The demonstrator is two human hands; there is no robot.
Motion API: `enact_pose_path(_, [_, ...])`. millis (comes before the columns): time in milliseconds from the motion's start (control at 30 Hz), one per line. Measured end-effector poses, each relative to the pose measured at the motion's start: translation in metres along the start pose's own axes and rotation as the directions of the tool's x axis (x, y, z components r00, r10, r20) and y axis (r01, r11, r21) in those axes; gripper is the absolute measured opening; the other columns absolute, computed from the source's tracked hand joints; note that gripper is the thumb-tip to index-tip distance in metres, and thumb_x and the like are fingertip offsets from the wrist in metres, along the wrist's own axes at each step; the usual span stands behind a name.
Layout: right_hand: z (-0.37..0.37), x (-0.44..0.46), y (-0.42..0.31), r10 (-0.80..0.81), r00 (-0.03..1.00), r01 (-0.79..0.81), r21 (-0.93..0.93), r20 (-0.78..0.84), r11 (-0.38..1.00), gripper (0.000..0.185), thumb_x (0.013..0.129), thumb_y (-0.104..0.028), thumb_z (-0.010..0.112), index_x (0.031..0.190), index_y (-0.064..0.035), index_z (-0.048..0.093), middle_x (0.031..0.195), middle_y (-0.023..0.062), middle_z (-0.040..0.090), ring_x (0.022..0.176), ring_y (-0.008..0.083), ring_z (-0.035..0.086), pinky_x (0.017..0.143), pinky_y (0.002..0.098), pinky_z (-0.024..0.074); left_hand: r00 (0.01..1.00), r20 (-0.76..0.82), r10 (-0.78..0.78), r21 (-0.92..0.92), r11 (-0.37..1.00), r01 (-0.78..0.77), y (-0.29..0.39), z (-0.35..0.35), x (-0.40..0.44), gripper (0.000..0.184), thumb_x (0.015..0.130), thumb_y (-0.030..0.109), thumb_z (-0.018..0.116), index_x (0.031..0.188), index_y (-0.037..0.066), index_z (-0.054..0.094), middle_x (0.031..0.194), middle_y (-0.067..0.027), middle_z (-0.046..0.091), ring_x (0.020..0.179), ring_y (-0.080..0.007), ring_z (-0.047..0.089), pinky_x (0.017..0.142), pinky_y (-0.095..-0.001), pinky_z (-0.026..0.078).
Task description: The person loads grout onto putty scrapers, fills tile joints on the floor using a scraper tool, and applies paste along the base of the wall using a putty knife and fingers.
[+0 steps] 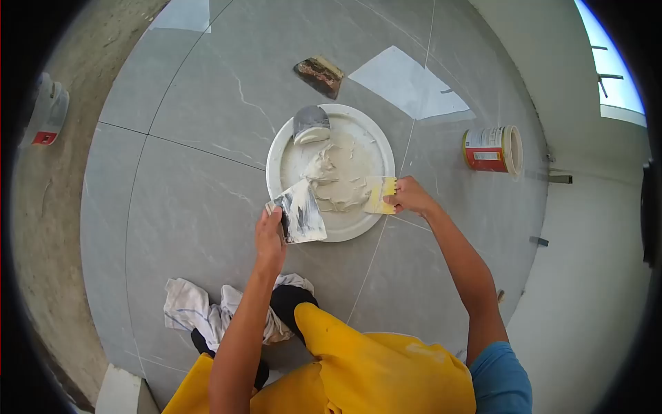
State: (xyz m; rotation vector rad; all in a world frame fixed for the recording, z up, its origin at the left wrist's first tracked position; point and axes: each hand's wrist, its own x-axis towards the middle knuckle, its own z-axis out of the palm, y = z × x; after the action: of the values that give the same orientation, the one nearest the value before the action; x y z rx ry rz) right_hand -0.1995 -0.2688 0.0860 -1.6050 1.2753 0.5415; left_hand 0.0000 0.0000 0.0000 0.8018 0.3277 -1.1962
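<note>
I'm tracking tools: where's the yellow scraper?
In the head view, the yellow scraper is in the right hand, at the right rim of the white tray.

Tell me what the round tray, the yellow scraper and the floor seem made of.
Round tray: probably white plastic, given its smooth, pale rim.
Yellow scraper: likely thin plastic, judging by its flat shape and colour, though smears blur the finish.
Floor: polished stone or ceramic tile; straight joints, pale veins, bright reflections.
</note>
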Motion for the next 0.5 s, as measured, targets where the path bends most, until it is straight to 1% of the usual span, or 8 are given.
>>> enact_pose_path(67, [0.023, -0.004, 0.003, 0.030, 0.998, -0.021, 0.166, -0.050, 0.986, 0.023, 0.081, -0.010, 0.070, 0.096, 0.0063, 0.064, 0.079, 0.0080, 0.066, 0.060, 0.0120, 0.061, 0.056, 0.0238, 0.0524, 1.000, -0.001, -0.017, 0.099, 0.995, 0.017, 0.002, 0.002, 0.003, 0.032, 0.096, 0.018, 0.047, 0.124, 0.003, 0.049, 0.112, -0.0047, 0.060, 0.100, -0.0141, 0.060, 0.088, -0.0310, 0.049])
enact_pose_path(100, [0.036, -0.019, 0.003, 0.066, 0.998, -0.061, 0.157, -0.024, 0.986, 0.023, 0.081, -0.010, 0.070, 0.096, 0.0063, 0.064, 0.079, 0.0080, 0.066, 0.060, 0.0120, 0.061, 0.056, 0.0238, 0.0524, 0.998, -0.033, -0.045, 0.082, 0.995, 0.048, 0.001, -0.002, -0.012, 0.032, 0.096, 0.018, 0.047, 0.124, 0.003, 0.049, 0.112, -0.0047, 0.060, 0.100, -0.0141, 0.060, 0.088, -0.0310, 0.049])
enact_pose_path(167, [0.037, -0.020, -0.007, 0.024, 0.999, -0.014, 0.325, -0.025, 0.946, 0.019, 0.082, -0.008, 0.069, 0.094, 0.0055, 0.064, 0.077, 0.0075, 0.065, 0.058, 0.0113, 0.059, 0.054, 0.0245, 0.0511, 0.998, 0.033, -0.049, 0.106, 0.993, 0.046, 0.007, 0.001, -0.002, 0.032, 0.096, 0.018, 0.046, 0.123, 0.002, 0.049, 0.110, -0.0045, 0.060, 0.097, -0.0136, 0.060, 0.086, -0.0302, 0.050])
enact_pose_path(300, [0.030, -0.032, -0.028, -0.020, 0.999, 0.033, 0.387, -0.036, 0.921, 0.019, 0.083, -0.007, 0.067, 0.096, 0.0059, 0.063, 0.079, 0.0079, 0.065, 0.061, 0.0112, 0.060, 0.056, 0.0252, 0.0517, 0.998, 0.058, -0.040, 0.057, 0.998, 0.036, 0.012, 0.003, 0.004, 0.031, 0.096, 0.015, 0.047, 0.121, -0.001, 0.052, 0.108, -0.0056, 0.062, 0.095, -0.0127, 0.059, 0.085, -0.0279, 0.047])
enact_pose_path(367, [0.027, -0.038, -0.037, -0.058, 0.990, 0.089, 0.256, -0.126, 0.963, 0.019, 0.085, -0.007, 0.065, 0.100, 0.0042, 0.062, 0.082, 0.0084, 0.066, 0.068, 0.0119, 0.062, 0.061, 0.0259, 0.0522, 0.997, 0.049, -0.058, 0.046, 0.997, 0.056, 0.011, 0.002, 0.003, 0.032, 0.095, 0.016, 0.047, 0.121, -0.002, 0.052, 0.107, -0.0059, 0.062, 0.094, -0.0129, 0.059, 0.085, -0.0281, 0.047])
enact_pose_path(400, [0.026, -0.037, -0.036, -0.052, 0.991, 0.083, 0.259, -0.122, 0.962, 0.019, 0.085, -0.007, 0.065, 0.100, 0.0042, 0.062, 0.082, 0.0084, 0.066, 0.068, 0.0119, 0.062, 0.061, 0.0259, 0.0522, 0.997, 0.044, -0.064, 0.047, 0.997, 0.062, 0.009, 0.000, 0.003, 0.032, 0.095, 0.016, 0.047, 0.121, -0.002, 0.052, 0.107, -0.0059, 0.062, 0.094, -0.0129, 0.059, 0.085, -0.0281, 0.047])
enact_pose_path(467, [0.025, -0.035, -0.036, -0.311, 0.912, 0.284, -0.136, -0.268, 0.949, 0.020, 0.085, -0.004, 0.062, 0.104, 0.0023, 0.061, 0.089, 0.0085, 0.067, 0.074, 0.0173, 0.064, 0.069, 0.0298, 0.0534, 0.998, 0.041, -0.044, 0.053, 0.998, 0.042, 0.007, -0.003, 0.006, 0.032, 0.094, 0.016, 0.047, 0.120, -0.002, 0.053, 0.106, -0.0059, 0.062, 0.093, -0.0132, 0.060, 0.085, -0.0282, 0.047])
enact_pose_path(500, [0.027, -0.038, -0.042, -0.311, 0.913, 0.283, -0.139, -0.263, 0.949, 0.020, 0.085, -0.004, 0.062, 0.104, 0.0023, 0.061, 0.089, 0.0085, 0.067, 0.074, 0.0173, 0.064, 0.069, 0.0298, 0.0534, 0.998, 0.037, -0.043, 0.049, 0.998, 0.041, 0.006, -0.002, 0.006, 0.032, 0.094, 0.016, 0.047, 0.120, -0.002, 0.053, 0.106, -0.0059, 0.062, 0.093, -0.0132, 0.060, 0.085, -0.0282, 0.047])
